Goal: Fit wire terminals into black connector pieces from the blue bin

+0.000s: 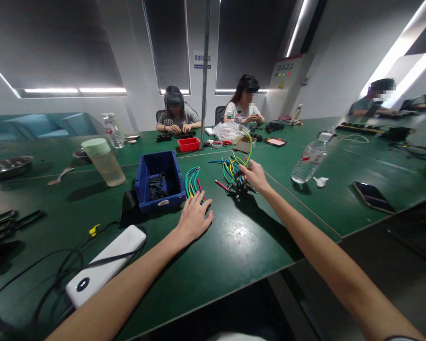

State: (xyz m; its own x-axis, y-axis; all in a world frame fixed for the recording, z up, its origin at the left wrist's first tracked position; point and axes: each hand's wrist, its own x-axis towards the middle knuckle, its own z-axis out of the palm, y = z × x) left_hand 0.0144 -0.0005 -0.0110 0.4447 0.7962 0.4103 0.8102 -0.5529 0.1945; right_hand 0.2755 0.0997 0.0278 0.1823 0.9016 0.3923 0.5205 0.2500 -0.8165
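Left hand [193,219] fingers spread on wire bundle [192,182] | right hand [255,176] fingers clamped on looped wires [234,168]

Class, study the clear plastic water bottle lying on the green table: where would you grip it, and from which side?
Grip the water bottle around its clear mid-body, coming down from above. It lies tilted on its side, white cap toward the far end, so the round barrel faces up with bare table on both flanks for fingers; the cap is narrow by comparison.

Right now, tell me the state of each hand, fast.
Left hand: open, fingers spread on the loose coloured wires beside the blue bin.
Right hand: closed, pinching a wire bundle lifted off the table.
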